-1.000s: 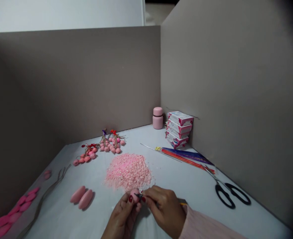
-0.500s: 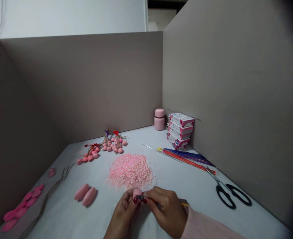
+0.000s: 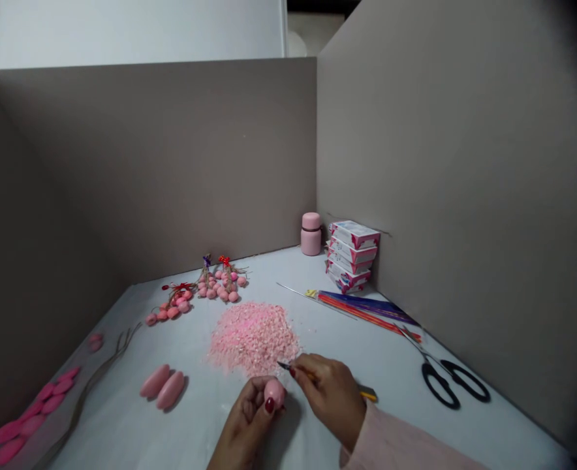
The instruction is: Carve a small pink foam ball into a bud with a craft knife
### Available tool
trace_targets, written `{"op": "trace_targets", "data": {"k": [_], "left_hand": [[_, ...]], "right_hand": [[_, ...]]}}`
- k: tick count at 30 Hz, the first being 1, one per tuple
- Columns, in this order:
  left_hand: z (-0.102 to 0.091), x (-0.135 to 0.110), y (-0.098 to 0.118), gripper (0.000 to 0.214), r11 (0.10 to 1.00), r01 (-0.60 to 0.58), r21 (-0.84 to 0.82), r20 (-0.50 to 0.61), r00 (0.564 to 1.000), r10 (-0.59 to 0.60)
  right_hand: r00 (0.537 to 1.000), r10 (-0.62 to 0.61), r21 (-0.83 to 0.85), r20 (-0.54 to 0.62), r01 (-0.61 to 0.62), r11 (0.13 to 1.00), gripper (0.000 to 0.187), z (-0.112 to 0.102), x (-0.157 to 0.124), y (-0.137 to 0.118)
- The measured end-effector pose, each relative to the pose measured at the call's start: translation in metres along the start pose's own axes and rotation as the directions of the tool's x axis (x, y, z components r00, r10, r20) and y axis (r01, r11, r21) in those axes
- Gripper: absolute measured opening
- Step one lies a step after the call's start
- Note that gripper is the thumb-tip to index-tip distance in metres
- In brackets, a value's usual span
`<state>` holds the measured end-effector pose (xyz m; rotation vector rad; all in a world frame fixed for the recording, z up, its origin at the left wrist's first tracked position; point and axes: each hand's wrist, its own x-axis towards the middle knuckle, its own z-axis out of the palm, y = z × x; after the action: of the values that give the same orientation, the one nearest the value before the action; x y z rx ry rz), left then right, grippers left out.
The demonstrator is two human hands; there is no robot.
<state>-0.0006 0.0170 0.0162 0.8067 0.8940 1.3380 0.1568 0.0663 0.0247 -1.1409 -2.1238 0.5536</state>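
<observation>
My left hand (image 3: 247, 418), low in the middle, pinches a smooth pink ball (image 3: 274, 393) between thumb and fingers. In my right hand (image 3: 330, 395), just to the right, is a craft knife (image 3: 369, 392) with a yellow and dark handle. Its short dark blade points left, above the ball and apart from it. Behind both hands spreads a loose pile of pink shavings (image 3: 254, 336). Two smooth pink oval pieces (image 3: 164, 386) lie side by side to the left of my left hand.
Scissors (image 3: 448, 375) with black handles lie at the right, beside orange and purple strands (image 3: 361, 310). Stacked boxes (image 3: 352, 254) and a pink flask (image 3: 311, 235) stand at the back. Strung pink balls (image 3: 220, 287), a twine bundle (image 3: 100, 378) and flat pink ovals (image 3: 31, 421) lie leftward. Grey panels enclose the table.
The knife blade has moved off the ball, up and to the right, with my right hand. The ball sits slightly lower in my left hand, and the view has shifted a little.
</observation>
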Motion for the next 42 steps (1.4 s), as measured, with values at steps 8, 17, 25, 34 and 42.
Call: {"op": "trace_targets", "data": {"k": [8,17,25,34,42], "left_hand": [[-0.001,0.001,-0.003,0.021,1.000,0.017,-0.018,-0.088,0.996,-0.019],[0.001,-0.001,-0.001,0.018,0.991,-0.045,0.123,-0.070,0.996,0.054],[0.003,0.002,0.000,0.027,0.993,-0.002,0.119,-0.142,0.990,0.019],[0.000,0.001,-0.004,0.026,0.993,-0.058,0.100,-0.176,0.982,0.075],[-0.001,0.002,-0.002,0.022,0.997,-0.011,0.082,-0.076,0.997,0.018]], "right_hand": [[0.989,-0.149,0.076,0.023,0.147,0.986,0.022,0.003,-0.007,-0.008],[0.993,-0.096,0.026,0.068,0.094,0.995,0.021,0.001,-0.004,-0.007],[1.000,-0.014,0.041,0.012,0.013,0.999,0.021,0.002,0.000,0.002],[0.991,-0.128,0.084,0.047,0.124,0.989,0.017,0.003,-0.007,-0.011],[0.992,-0.117,0.035,0.042,0.116,0.993,0.020,0.002,-0.005,-0.011]]}}
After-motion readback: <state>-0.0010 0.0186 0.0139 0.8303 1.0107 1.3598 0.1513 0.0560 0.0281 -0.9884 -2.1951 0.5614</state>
